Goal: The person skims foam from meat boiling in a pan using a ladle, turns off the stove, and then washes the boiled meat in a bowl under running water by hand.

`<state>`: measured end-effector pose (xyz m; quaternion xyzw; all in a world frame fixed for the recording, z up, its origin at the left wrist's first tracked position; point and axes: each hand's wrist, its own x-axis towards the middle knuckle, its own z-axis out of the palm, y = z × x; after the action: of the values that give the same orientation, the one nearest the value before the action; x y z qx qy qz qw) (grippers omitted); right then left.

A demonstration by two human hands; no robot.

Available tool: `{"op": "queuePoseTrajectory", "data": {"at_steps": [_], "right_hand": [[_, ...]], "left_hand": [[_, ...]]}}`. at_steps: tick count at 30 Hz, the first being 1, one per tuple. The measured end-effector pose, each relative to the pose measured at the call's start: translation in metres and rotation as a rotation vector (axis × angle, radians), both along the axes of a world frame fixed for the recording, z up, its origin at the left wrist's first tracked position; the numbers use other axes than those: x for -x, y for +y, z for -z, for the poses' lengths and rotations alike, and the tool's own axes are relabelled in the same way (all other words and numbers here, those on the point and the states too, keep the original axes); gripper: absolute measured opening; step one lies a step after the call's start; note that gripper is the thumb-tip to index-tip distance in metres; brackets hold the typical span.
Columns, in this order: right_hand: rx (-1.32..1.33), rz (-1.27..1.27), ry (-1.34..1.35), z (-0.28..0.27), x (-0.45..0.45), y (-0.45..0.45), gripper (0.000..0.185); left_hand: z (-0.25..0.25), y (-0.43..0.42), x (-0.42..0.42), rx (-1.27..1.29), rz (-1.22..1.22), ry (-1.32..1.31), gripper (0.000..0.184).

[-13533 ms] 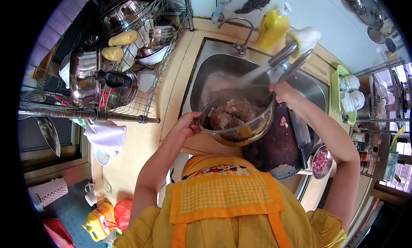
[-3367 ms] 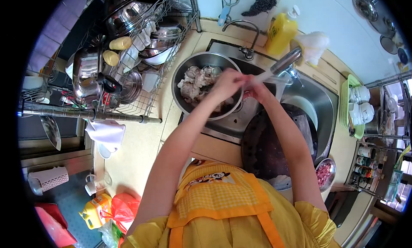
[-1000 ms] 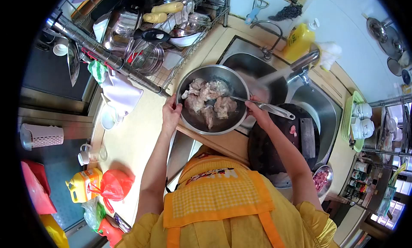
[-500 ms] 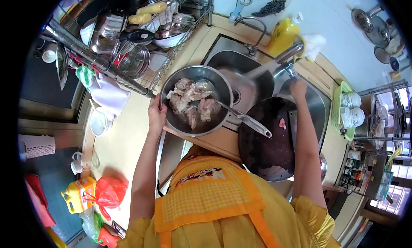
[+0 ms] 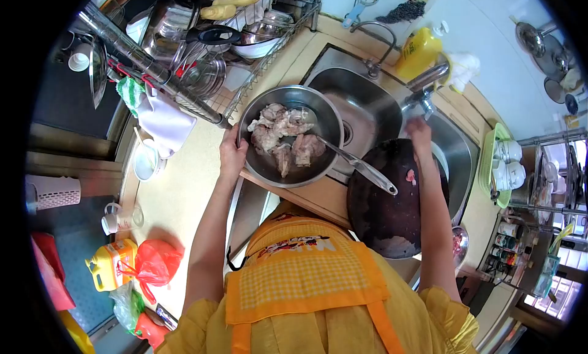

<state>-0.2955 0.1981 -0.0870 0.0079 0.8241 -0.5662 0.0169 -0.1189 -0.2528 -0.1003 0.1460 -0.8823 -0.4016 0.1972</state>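
Note:
My left hand (image 5: 233, 155) grips the near-left rim of a round metal bowl (image 5: 252, 161), fingers partly hidden behind it. Inside lie several pieces of pale, bone-in meat (image 5: 283, 130) in liquid. A metal spoon or ladle (image 5: 370, 172) rests in the bowl, its slotted-end handle sticking out over the rim to the right. Just below the faucet (image 5: 422, 97), my right hand (image 5: 419, 135) is at the far edge of a dark round cutting board (image 5: 383, 216); its fingers are blurred. A small pink scrap (image 5: 411, 177) sits on the board.
Beyond the bowl is a double sink, with its left basin (image 5: 361, 97) and right basin (image 5: 459, 143). A yellow soap bottle (image 5: 419, 52) stands behind it. A wire dish rack (image 5: 269, 51) is at upper left. A red bag (image 5: 158, 262) and yellow jug (image 5: 113, 265) stand on the left counter.
My right hand has drawn back from the faucet toward the cutting board. The pale streak from the faucet across the left basin is gone. My left hand stays on the bowl.

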Motion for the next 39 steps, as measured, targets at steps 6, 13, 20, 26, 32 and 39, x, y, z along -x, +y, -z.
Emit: {"op": "queuePoseTrajectory", "data": {"at_steps": [6,13,20,26,32,39], "right_hand": [[-0.454,-0.875,-0.03,-0.084,-0.044,-0.102,0.039],[-0.267,-0.875,-0.619,-0.052,-0.056,-0.138,0.021],[0.128,-0.688,-0.685,-0.042,-0.062,-0.142,0.021],[0.091,-0.638,-0.62,-0.037,-0.063,-0.143,0.019],[0.081,-0.67,-0.62,-0.027,-0.059,-0.141,0.017],[0.096,-0.647,-0.6,-0.041,-0.064,-0.143,0.016]], "left_hand": [[-0.005,0.001,-0.001,0.14,0.01,-0.011,0.043],[-0.03,0.014,-0.002,0.442,-0.033,-0.085,0.044],[-0.049,0.031,-0.009,1.079,0.559,-0.458,0.039],[-0.055,0.057,-0.003,0.464,0.937,-0.787,0.032],[-0.052,0.042,0.004,1.034,0.76,-0.701,0.02],[-0.048,0.089,0.011,0.726,0.832,-0.902,0.02]]}}
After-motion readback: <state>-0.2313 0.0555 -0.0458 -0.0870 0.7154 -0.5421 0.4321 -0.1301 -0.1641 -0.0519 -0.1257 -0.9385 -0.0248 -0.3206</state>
